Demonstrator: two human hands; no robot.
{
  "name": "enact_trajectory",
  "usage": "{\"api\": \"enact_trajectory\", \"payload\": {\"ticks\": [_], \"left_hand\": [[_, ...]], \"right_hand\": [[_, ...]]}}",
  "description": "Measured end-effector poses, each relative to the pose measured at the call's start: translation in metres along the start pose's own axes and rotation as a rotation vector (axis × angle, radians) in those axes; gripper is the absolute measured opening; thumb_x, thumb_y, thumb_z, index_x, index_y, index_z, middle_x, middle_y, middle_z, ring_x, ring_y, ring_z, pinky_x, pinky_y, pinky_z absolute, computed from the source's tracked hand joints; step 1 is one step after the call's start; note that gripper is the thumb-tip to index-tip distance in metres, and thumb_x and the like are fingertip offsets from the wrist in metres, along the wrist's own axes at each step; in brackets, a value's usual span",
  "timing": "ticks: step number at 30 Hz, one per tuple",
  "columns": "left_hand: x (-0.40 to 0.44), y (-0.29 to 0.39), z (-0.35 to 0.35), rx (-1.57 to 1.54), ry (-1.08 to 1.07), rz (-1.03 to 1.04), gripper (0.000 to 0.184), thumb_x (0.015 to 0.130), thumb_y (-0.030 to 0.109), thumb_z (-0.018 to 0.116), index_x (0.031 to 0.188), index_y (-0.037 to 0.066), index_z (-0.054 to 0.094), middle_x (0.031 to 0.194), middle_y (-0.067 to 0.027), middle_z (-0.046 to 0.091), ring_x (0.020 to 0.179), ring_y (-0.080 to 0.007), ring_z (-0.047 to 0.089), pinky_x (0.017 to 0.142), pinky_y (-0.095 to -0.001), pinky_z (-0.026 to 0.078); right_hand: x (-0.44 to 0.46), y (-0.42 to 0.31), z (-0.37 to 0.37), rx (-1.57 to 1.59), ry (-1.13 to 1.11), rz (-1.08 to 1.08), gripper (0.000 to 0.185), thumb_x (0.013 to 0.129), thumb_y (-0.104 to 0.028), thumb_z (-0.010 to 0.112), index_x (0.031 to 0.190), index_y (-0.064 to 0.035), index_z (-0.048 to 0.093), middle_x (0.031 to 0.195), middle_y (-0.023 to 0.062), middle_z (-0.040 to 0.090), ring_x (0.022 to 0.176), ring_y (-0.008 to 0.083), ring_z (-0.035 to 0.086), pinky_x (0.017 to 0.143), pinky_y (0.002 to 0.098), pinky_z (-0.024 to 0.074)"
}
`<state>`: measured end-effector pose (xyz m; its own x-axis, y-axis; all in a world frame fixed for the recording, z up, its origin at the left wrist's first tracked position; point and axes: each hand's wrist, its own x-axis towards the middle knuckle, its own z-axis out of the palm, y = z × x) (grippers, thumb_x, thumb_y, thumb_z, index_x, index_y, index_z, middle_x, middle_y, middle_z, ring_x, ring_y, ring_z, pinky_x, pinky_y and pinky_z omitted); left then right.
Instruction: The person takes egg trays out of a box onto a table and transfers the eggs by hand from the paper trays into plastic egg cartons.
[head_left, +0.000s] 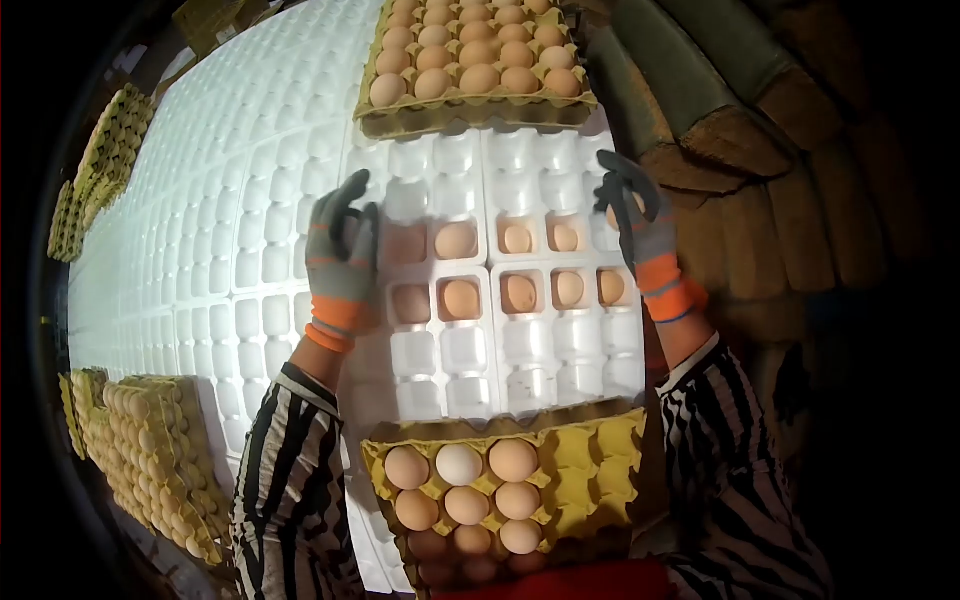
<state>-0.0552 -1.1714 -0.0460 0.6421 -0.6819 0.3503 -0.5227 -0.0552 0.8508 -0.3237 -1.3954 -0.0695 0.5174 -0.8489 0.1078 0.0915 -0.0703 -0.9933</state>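
Observation:
My left hand (340,245), in a grey glove with an orange cuff, is curled over the left side of the white moulded foam trays (463,345). Between its thumb and fingers shows a dim, rounded egg, mostly hidden. At the right edge of the trays, my right hand (637,215) wears a matching glove and curls round an egg, partly covered by the fingers. Between the hands, two rows of cells hold brown eggs, among them one egg (456,241) close to my left hand and another egg (565,237) nearer my right.
A pulp carton (590,470) nearest me holds eggs on its left, with bare cups on its right. Another full egg carton (470,112) lies on the far end. More egg cartons (150,460) stand at left. Stacked brownish blocks (720,130) border the right side.

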Motion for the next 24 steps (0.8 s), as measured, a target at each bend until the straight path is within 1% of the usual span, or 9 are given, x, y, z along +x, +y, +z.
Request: {"api": "enact_trajectory", "payload": {"ticks": [1, 5, 8, 12, 15, 16, 18, 20, 24], "left_hand": [[-0.003, -0.012, 0.001, -0.082, 0.017, -0.078, 0.038, 0.091, 0.006, 0.062, 0.129, 0.011, 0.066, 0.122, -0.016, 0.065, 0.111, -0.0344, 0.061, 0.096, -0.041, 0.05], [-0.01, -0.022, -0.001, 0.582, -0.224, 0.287, 0.039, 0.087, 0.0, 0.063, 0.124, 0.008, 0.069, 0.127, -0.0152, 0.064, 0.12, -0.0355, 0.058, 0.103, -0.0431, 0.047], [-0.017, 0.01, -0.001, 0.521, -0.172, 0.481, 0.04, 0.084, 0.003, 0.068, 0.124, 0.009, 0.069, 0.124, -0.015, 0.065, 0.12, -0.0365, 0.057, 0.105, -0.0465, 0.045], [-0.017, 0.006, 0.02, 0.562, -0.507, 0.654, 0.02, 0.083, 0.012, 0.069, 0.103, 0.011, 0.072, 0.112, -0.0083, 0.07, 0.104, -0.0315, 0.064, 0.104, -0.0476, 0.044], [-0.002, 0.016, 0.011, 0.67, -0.715, 0.614, 0.016, 0.087, 0.021, 0.065, 0.098, 0.014, 0.073, 0.112, -0.005, 0.072, 0.104, -0.0271, 0.064, 0.106, -0.0444, 0.042], [-0.003, 0.026, 0.007, 0.689, -0.742, 0.547, 0.024, 0.089, 0.022, 0.065, 0.111, 0.014, 0.073, 0.115, -0.0076, 0.071, 0.109, -0.0293, 0.064, 0.106, -0.0447, 0.042], [-0.028, 0.022, 0.014, 0.566, -0.474, 0.525, 0.034, 0.093, 0.021, 0.062, 0.126, 0.015, 0.068, 0.121, -0.0114, 0.07, 0.116, -0.0304, 0.062, 0.107, -0.0464, 0.041], [-0.044, 0.046, 0.0, 0.528, -0.511, 0.505, 0.041, 0.095, 0.018, 0.063, 0.136, 0.012, 0.061, 0.125, -0.0152, 0.068, 0.118, -0.0324, 0.062, 0.104, -0.0447, 0.045], [-0.114, 0.146, -0.073, 0.224, -0.545, 0.127, 0.031, 0.094, 0.011, 0.066, 0.124, 0.003, 0.067, 0.117, -0.0142, 0.071, 0.106, -0.0295, 0.068, 0.092, -0.0363, 0.052]], "right_hand": [[-0.002, 0.002, 0.001, -0.269, -0.01, -0.203, 0.031, 0.097, -0.01, 0.064, 0.128, -0.0106, 0.068, 0.115, 0.0092, 0.069, 0.105, 0.0195, 0.063, 0.092, 0.0327, 0.0507], [-0.015, 0.004, -0.009, -1.241, -0.074, -0.702, 0.032, 0.096, -0.015, 0.062, 0.127, -0.0178, 0.069, 0.126, 0.0106, 0.065, 0.116, 0.0308, 0.059, 0.101, 0.0415, 0.0462], [-0.027, -0.03, 0.013, -0.992, -0.154, -0.51, 0.034, 0.093, -0.021, 0.062, 0.127, -0.0188, 0.068, 0.127, 0.0092, 0.064, 0.122, 0.0321, 0.056, 0.107, 0.0452, 0.0418], [-0.031, -0.038, 0.044, -1.015, -0.357, -0.642, 0.031, 0.091, -0.019, 0.064, 0.121, -0.0159, 0.07, 0.125, 0.0081, 0.066, 0.117, 0.0311, 0.058, 0.103, 0.0446, 0.0452], [-0.054, -0.06, 0.045, -0.777, -0.314, -0.39, 0.03, 0.093, -0.02, 0.065, 0.121, -0.0103, 0.07, 0.12, 0.0114, 0.068, 0.113, 0.0353, 0.059, 0.099, 0.0427, 0.0484], [-0.067, -0.064, 0.044, -0.515, -0.28, -0.239, 0.028, 0.096, -0.02, 0.064, 0.122, -0.0101, 0.071, 0.117, 0.0107, 0.069, 0.106, 0.0278, 0.064, 0.092, 0.0364, 0.0511], [-0.104, -0.094, 0.034, -0.305, -0.257, 0.063, 0.026, 0.099, -0.014, 0.064, 0.123, -0.0082, 0.07, 0.115, 0.008, 0.069, 0.101, 0.0161, 0.065, 0.087, 0.028, 0.0512], [-0.153, -0.125, 0.031, -0.138, -0.236, 0.07, 0.026, 0.098, -0.006, 0.063, 0.123, -0.0046, 0.069, 0.113, 0.0061, 0.069, 0.099, 0.0096, 0.063, 0.086, 0.0234, 0.0507], [-0.26, -0.164, 0.013, -0.369, -0.483, 0.12, 0.029, 0.091, -0.002, 0.069, 0.12, -0.0063, 0.07, 0.113, 0.0096, 0.069, 0.098, 0.0185, 0.068, 0.088, 0.0315, 0.0551]]}}
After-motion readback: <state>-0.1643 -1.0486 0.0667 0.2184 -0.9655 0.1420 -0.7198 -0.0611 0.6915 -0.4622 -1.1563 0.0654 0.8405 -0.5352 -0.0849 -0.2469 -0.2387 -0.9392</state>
